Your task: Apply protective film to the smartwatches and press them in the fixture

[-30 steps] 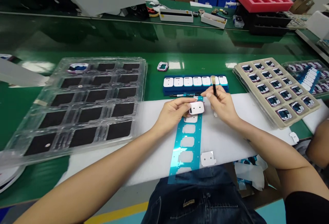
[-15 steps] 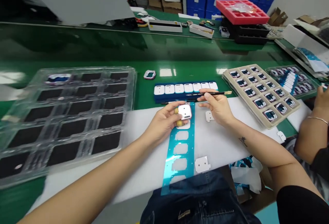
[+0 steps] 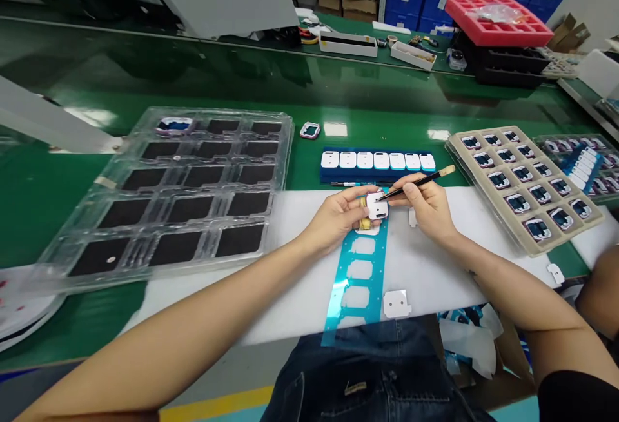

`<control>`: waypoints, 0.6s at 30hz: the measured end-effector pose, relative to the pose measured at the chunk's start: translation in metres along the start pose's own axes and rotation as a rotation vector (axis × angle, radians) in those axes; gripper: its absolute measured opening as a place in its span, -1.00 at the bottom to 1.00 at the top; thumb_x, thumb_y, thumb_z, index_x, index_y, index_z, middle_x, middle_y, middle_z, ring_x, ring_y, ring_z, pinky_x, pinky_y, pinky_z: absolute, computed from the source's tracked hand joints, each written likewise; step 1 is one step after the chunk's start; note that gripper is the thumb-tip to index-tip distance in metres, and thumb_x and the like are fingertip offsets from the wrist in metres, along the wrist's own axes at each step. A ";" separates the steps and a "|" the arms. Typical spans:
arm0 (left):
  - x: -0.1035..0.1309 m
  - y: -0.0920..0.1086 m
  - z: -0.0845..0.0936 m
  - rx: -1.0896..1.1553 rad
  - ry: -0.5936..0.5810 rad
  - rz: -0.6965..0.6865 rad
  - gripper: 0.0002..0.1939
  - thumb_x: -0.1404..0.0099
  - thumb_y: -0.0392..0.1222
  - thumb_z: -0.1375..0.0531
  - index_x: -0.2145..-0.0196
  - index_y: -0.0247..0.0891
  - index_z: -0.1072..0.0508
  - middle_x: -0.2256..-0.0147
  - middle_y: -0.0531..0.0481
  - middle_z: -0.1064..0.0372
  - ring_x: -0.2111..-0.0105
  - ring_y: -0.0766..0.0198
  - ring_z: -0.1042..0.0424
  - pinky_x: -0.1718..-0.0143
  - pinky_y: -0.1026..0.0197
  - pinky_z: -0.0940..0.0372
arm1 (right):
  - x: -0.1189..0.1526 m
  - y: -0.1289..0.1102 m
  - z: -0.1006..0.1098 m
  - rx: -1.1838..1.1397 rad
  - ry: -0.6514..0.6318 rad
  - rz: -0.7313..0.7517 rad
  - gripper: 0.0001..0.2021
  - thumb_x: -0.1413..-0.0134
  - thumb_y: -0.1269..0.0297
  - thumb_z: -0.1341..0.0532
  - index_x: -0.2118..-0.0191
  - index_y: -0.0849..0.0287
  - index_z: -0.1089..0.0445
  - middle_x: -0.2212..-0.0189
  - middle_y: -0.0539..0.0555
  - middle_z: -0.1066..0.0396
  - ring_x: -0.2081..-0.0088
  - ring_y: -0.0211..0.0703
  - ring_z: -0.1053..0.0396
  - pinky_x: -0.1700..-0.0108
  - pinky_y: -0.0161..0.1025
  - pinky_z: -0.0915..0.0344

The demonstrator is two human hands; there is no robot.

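My left hand (image 3: 333,221), with yellow covers on its fingertips, grips a small white square part (image 3: 378,210) with rounded corners and dark holes. My right hand (image 3: 429,208) is closed around a slim black pointed tool (image 3: 425,179) with a tan end. The tool's tip reaches the white face of the part; whether it presses there I cannot tell. Beneath both hands lies a translucent blue film strip (image 3: 334,309) with square cut-outs. Just behind them is a dark blue holder (image 3: 358,175) bearing a row of white square pieces.
A clear tray (image 3: 289,151) with dark pads stands at left. One square unit (image 3: 310,130) lies behind it. At right, a beige tray (image 3: 527,246) holds several units. Flat white plates (image 3: 396,304) rest on the white sheet (image 3: 261,319). Another person's arm (image 3: 602,286) shows at far right.
The tool in my right hand has tilted, its tip coming down onto the white part. My left hand still holds that part. The whole view has shifted, so things appear farther right.
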State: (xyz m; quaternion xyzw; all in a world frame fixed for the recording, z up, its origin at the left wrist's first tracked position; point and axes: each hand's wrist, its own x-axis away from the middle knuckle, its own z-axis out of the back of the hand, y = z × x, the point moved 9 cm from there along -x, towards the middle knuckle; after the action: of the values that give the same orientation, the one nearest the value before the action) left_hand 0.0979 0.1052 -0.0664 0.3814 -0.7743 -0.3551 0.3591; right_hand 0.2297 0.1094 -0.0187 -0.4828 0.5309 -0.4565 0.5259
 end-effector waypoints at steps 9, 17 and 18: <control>-0.002 -0.001 0.003 0.000 0.053 0.003 -0.61 -0.05 -0.44 -0.25 0.12 -0.35 -0.44 0.39 -0.03 -0.52 0.44 0.26 -0.53 0.35 0.20 -0.48 | -0.001 0.006 0.001 -0.033 -0.016 -0.051 -0.54 0.11 -0.19 -0.27 0.37 0.18 -0.35 0.44 0.02 -0.40 0.43 -0.23 -0.46 0.31 -0.21 -0.49; -0.001 0.001 0.004 -0.051 0.112 -0.029 -0.71 -0.04 -0.38 -0.22 0.21 -0.36 -0.46 0.45 0.00 -0.49 0.53 0.29 -0.49 0.48 0.23 -0.47 | -0.002 0.002 0.006 -0.109 0.042 0.003 -0.59 0.01 -0.14 -0.22 0.37 0.15 -0.27 0.40 0.01 -0.38 0.40 -0.26 -0.43 0.30 -0.22 -0.44; -0.001 0.001 0.005 -0.063 0.124 -0.040 -0.73 -0.05 -0.35 -0.22 0.23 -0.36 -0.46 0.47 0.00 -0.48 0.55 0.29 -0.48 0.52 0.24 -0.46 | -0.002 0.002 0.009 -0.150 0.068 0.019 -0.62 -0.03 -0.11 -0.20 0.38 0.14 -0.23 0.41 0.00 -0.37 0.42 -0.27 -0.41 0.33 -0.25 -0.41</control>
State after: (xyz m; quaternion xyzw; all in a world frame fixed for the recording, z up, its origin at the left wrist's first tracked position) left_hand 0.0938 0.1081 -0.0681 0.4066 -0.7312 -0.3619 0.4111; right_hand 0.2385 0.1121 -0.0206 -0.5003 0.5857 -0.4265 0.4741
